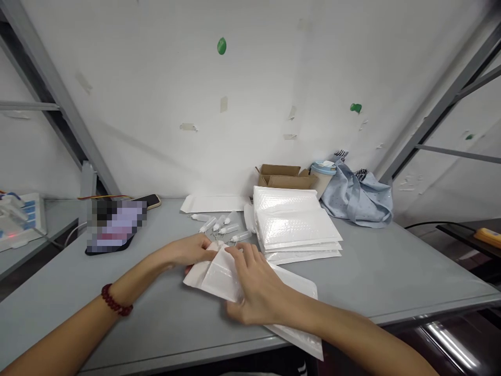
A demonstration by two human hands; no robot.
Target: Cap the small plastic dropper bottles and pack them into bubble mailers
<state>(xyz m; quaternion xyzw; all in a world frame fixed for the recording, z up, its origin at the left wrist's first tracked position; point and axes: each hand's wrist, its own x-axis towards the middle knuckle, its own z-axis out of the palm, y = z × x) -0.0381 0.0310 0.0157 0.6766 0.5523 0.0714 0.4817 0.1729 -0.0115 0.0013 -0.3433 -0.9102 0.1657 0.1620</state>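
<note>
A white bubble mailer lies aslant at the table's front, one corner hanging past the edge. My left hand pinches its far left end, the fingertips partly hidden. Across the folded part of the same mailer rests my right hand, thumb and fingers closed on it. Just beyond both hands lie several small clear bottles with thin tips. To their right is a stack of white bubble mailers. Another flat white mailer lies by the wall.
An open cardboard box, a lidded cup and a light blue cloth bag stand at the back right. A phone with a blurred screen lies on the grey table at left. A power strip sits farther left.
</note>
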